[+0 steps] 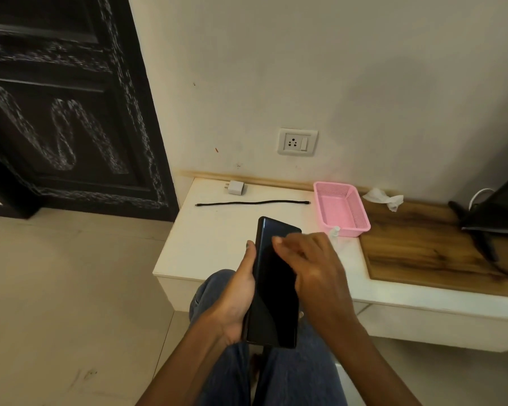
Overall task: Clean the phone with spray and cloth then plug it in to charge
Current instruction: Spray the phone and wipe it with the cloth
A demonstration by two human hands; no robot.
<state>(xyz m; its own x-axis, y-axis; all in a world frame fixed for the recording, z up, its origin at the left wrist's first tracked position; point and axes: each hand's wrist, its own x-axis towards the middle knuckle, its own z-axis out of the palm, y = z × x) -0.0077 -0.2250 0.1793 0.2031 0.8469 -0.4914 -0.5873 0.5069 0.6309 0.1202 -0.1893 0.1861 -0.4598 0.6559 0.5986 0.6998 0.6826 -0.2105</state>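
Cream wall (335, 68) at the back, with a white socket plate (297, 141) set low on it; a dark carved door (62, 112) stands to the left, and pale floor tiles (56, 288) lie below.

Low white shelf (206, 244) against the wall, with a wood-grain panel (417, 247) laid over its right part.

Items on the shelf:
- White charger plug (235, 188), near the back edge, towards the back left corner.
- Black cable (252, 203), laid out almost straight, parallel to the back edge, just in front of the plug and apart from it.
- Pink mesh basket (341, 208), at the back, beside the left edge of the wood panel.
- Crumpled white cloth (384, 198), at the back edge of the panel, just right of the basket.
- Small pale bottle top (335, 230), at the front of the basket, mostly hidden behind the right hand; its kind cannot be told.
- Dark object with a white wire (493, 212), at the right end.

Items held:
- Dark phone (273, 288), screen blank, held upright over the front edge of the shelf and above the lap in blue jeans (291, 376).
- Left hand (235, 294), closed around the phone's left edge, thumb at the side.
- Right hand (311, 265), fingers loosely curled and blurred, laid over the phone's right side and upper screen; whether anything is held in it cannot be told.
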